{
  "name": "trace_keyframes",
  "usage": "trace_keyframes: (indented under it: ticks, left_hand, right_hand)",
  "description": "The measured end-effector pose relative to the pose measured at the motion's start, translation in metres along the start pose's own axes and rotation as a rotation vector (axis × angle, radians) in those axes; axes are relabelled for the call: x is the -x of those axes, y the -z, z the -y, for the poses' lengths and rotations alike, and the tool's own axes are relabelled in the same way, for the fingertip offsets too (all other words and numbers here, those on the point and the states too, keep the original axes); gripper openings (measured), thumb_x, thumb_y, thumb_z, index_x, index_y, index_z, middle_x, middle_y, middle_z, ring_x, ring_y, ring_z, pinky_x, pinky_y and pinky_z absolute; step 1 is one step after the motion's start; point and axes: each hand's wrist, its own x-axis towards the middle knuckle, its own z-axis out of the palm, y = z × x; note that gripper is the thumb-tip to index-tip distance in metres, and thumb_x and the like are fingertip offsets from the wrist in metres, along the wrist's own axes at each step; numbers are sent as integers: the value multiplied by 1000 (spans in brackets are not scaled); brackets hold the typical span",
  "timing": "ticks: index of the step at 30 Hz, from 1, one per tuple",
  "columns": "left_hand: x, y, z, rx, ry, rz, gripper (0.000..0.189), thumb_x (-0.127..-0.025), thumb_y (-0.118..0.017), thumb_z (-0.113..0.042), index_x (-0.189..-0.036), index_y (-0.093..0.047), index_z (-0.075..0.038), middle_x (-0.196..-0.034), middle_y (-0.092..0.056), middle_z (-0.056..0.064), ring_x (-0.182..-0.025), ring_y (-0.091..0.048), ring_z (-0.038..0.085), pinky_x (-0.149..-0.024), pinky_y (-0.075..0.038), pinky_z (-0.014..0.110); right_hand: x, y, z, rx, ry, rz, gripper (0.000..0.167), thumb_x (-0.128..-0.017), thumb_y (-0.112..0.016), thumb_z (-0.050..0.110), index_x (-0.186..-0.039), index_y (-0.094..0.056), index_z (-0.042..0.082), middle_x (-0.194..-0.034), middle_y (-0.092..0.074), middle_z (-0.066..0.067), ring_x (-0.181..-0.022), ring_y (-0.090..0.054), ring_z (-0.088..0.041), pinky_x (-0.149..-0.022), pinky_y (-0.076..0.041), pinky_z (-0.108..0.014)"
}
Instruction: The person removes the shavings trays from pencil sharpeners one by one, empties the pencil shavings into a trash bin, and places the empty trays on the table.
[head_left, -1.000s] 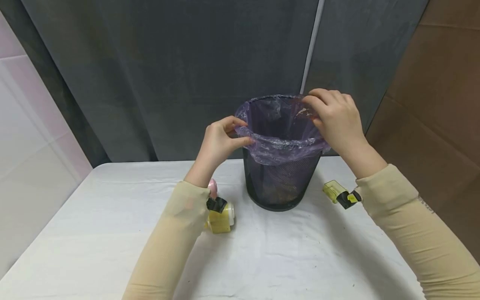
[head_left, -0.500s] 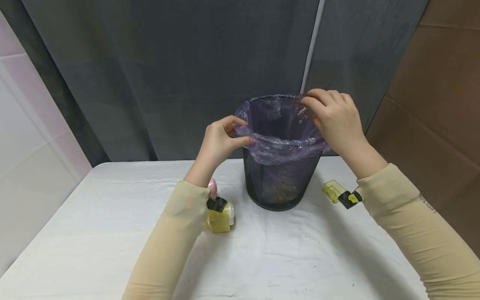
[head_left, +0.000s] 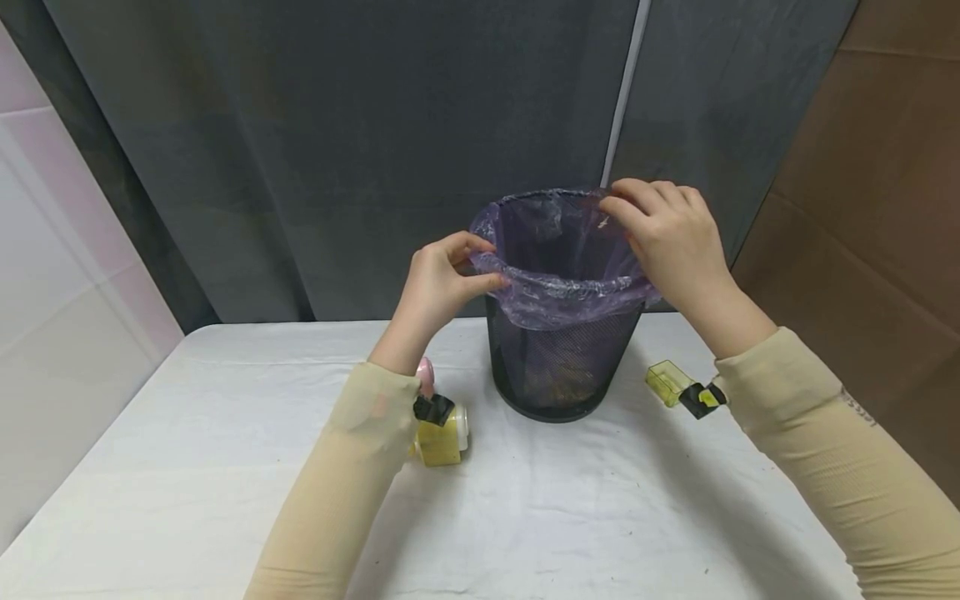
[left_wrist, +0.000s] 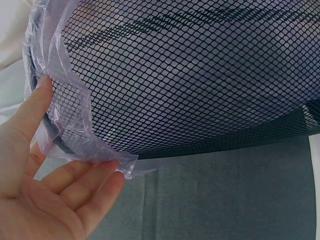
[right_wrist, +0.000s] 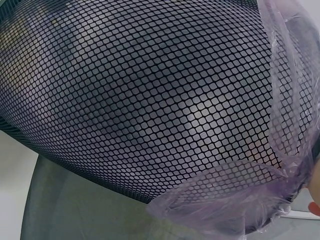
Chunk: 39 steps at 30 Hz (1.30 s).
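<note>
A black mesh wastebasket (head_left: 558, 367) stands upright on the white-covered table. It is lined with a thin purple bin bag (head_left: 551, 304), whose top edge is folded outward over the rim. My left hand (head_left: 442, 279) pinches the bag at the near-left rim. In the left wrist view the thumb (left_wrist: 36, 107) lies on the folded bag, and the other fingers touch its loose edge. My right hand (head_left: 671, 237) holds the bag at the far-right rim, its fingertips partly hidden. In the right wrist view the bag's fold (right_wrist: 225, 200) hangs over the mesh, and only a sliver of the hand shows.
A yellow block-like item (head_left: 440, 440) with a white end and a pink item (head_left: 426, 375) lie left of the basket, partly behind the left wrist. On the right rests a see-through yellow box (head_left: 667, 382). A dark grey curtain (head_left: 337, 167) hangs behind the table (head_left: 225, 467).
My right hand has shifted very slightly left at the rim, its fingers still on the bag. The left hand and the wastebasket have stayed in place.
</note>
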Motion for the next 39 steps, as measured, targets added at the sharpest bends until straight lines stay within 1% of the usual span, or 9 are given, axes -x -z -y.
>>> trace_keyframes:
  ticks: [6, 13, 18, 27, 39]
  left_hand:
    - [-1, -1, 1, 8, 4, 3, 37, -73, -85, -17, -105, -68, -11, -119, -64, 5, -101, -64, 17, -83, -52, 35]
    - [-1, -1, 3, 5, 2, -1, 37, -73, -85, -18, -105, -68, -12, -118, -64, 5, -100, -64, 17, -83, -52, 35]
    - [-1, -1, 3, 10, 6, 1, 37, -73, -85, -18, -105, -68, -12, -119, -64, 5, -101, -64, 17, -83, -52, 35]
    - [0, -1, 2, 15, 3, 0, 38, -73, -85, -17, -105, -68, -12, -118, -65, 5, -98, -65, 16, -82, -52, 36]
    - [1, -1, 1, 5, 0, -3, 38, -73, -85, -18, -105, -67, -11, -120, -64, 5, -104, -63, 19, -86, -51, 36]
  right_hand:
    - [-1, -1, 1, 15, 26, -11, 31, -86, -62, -10, -112, -65, 8, -120, -60, -13, -99, -56, -34, -81, -45, -52]
    - [0, -2, 1, 23, 42, -19, 31, -88, -60, -11, -112, -64, 8, -121, -59, -13, -99, -56, -35, -80, -45, -52]
    - [0, -2, 0, 35, 59, -24, 32, -88, -57, -12, -112, -65, 8, -121, -60, -13, -99, -55, -35, -79, -45, -53]
    - [0, 0, 1, 72, 101, -6, 40, -86, -55, -18, -114, -64, 9, -122, -59, -13, -99, -54, -35, -80, -45, -52]
    - [-2, 2, 1, 126, 158, 10, 41, -84, -57, -19, -114, -62, 9, -122, -58, -14, -99, -55, -36, -82, -46, -51]
